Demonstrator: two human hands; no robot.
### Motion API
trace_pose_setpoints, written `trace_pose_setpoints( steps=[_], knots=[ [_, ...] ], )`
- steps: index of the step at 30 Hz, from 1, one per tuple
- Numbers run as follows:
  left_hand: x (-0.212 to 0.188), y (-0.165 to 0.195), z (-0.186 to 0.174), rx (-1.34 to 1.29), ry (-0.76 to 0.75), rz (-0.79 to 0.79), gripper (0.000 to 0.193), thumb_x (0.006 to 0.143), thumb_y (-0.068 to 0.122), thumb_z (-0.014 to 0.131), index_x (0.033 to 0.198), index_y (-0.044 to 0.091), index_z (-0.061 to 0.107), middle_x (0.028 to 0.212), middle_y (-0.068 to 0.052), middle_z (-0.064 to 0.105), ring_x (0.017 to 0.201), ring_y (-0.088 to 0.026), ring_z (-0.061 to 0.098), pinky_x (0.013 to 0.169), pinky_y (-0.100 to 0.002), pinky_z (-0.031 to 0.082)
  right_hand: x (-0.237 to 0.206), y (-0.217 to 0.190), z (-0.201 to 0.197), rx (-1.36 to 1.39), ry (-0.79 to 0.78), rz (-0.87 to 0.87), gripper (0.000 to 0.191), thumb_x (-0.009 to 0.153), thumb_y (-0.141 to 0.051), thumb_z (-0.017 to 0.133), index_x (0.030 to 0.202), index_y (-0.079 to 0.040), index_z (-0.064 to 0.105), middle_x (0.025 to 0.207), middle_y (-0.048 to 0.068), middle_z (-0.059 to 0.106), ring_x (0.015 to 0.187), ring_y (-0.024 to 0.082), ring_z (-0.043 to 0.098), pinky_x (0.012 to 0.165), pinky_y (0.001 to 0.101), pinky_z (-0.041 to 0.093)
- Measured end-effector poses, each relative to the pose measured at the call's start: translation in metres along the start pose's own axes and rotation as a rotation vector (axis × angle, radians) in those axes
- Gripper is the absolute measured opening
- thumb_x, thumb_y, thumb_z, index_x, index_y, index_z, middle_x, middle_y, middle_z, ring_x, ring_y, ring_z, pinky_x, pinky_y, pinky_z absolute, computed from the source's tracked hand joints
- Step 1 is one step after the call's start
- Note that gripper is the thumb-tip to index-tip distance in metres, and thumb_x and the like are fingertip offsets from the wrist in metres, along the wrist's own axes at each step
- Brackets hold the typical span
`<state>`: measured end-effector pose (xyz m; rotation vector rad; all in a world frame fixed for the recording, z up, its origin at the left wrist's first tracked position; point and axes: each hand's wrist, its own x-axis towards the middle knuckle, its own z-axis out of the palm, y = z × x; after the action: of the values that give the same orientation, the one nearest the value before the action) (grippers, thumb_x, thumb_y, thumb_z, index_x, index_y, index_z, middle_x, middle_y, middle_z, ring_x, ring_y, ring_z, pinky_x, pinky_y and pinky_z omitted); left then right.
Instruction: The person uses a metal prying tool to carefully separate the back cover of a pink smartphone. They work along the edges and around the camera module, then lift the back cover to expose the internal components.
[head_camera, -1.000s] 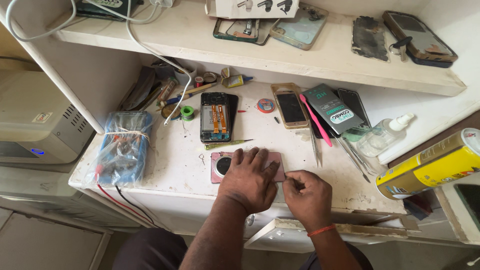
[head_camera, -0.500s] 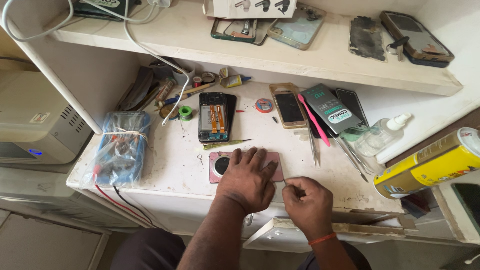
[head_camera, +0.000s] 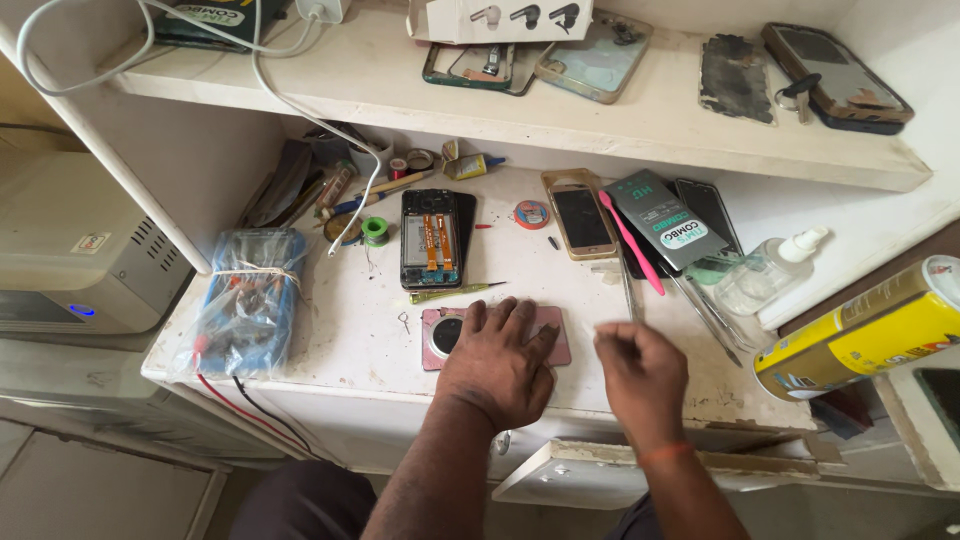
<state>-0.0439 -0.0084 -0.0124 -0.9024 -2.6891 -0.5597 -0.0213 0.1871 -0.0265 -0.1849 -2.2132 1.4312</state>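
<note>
Counter (head_camera: 340, 330): white, worn, cluttered.
Multimeter (head_camera: 245, 300): blue, bagged, at left edge.
Left hand (head_camera: 500, 365): fingers spread flat, pressing the pink phone back.
Right hand (head_camera: 640, 375): raised just right of it, fingers loosely curled; cannot tell any hold.
Pink phone back (head_camera: 440, 335): near front edge, centre.
Tweezers (head_camera: 455, 293): just behind it.

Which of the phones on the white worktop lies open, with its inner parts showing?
The black phone beside the green tape roll: orange ribbon cables show inside. The gold phone shows only its screen.
</note>
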Motion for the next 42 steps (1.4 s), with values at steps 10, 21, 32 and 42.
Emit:
trace_pose_setpoints(
  steps=[10, 21, 32, 42],
  knots=[
    [0.002, -0.001, 0.003, -0.018, 0.021, 0.002, 0.053, 0.087, 0.036, 0.058, 0.133, 0.011, 0.064, 0.147, -0.024, 0.049, 0.139, -0.04, 0.043, 0.114, -0.062, 0.027, 0.039, 0.009, 0.031, -0.251, 0.026, -0.189, 0.011, 0.1, -0.015, 0.062, 0.104, -0.004, 0.063, 0.088, 0.008, 0.068, 0.072, 0.02, 0.063, 0.07, 0.0344, 0.052],
    [0.0, 0.0, 0.003, -0.023, 0.057, 0.007, 0.053, 0.085, 0.036, 0.06, 0.131, 0.011, 0.066, 0.143, -0.024, 0.052, 0.137, -0.04, 0.045, 0.113, -0.062, 0.028, 0.026, -0.01, 0.03, -0.33, -0.011, -0.242, 0.012, 0.09, -0.01, 0.065, 0.098, -0.004, 0.073, 0.091, 0.012, 0.072, 0.073, 0.024, 0.07, 0.069, 0.0357, 0.055],
    [0.001, -0.001, 0.002, -0.009, 0.069, 0.011, 0.054, 0.084, 0.036, 0.06, 0.131, 0.009, 0.065, 0.143, -0.025, 0.051, 0.137, -0.04, 0.045, 0.113, -0.062, 0.027, 0.022, -0.018, 0.03, -0.397, -0.077, -0.284, 0.011, 0.086, -0.01, 0.068, 0.093, -0.008, 0.076, 0.087, 0.01, 0.073, 0.071, 0.026, 0.07, 0.064, 0.036, 0.056],
    [0.001, 0.001, -0.002, -0.003, -0.015, -0.025, 0.055, 0.085, 0.035, 0.058, 0.134, 0.01, 0.062, 0.146, -0.024, 0.048, 0.14, -0.038, 0.041, 0.116, -0.061, 0.025, 0.022, -0.019, 0.032, -0.414, -0.091, -0.279, 0.011, 0.087, -0.011, 0.068, 0.093, -0.009, 0.076, 0.087, 0.009, 0.073, 0.069, 0.025, 0.07, 0.064, 0.0353, 0.056]
  ],
)
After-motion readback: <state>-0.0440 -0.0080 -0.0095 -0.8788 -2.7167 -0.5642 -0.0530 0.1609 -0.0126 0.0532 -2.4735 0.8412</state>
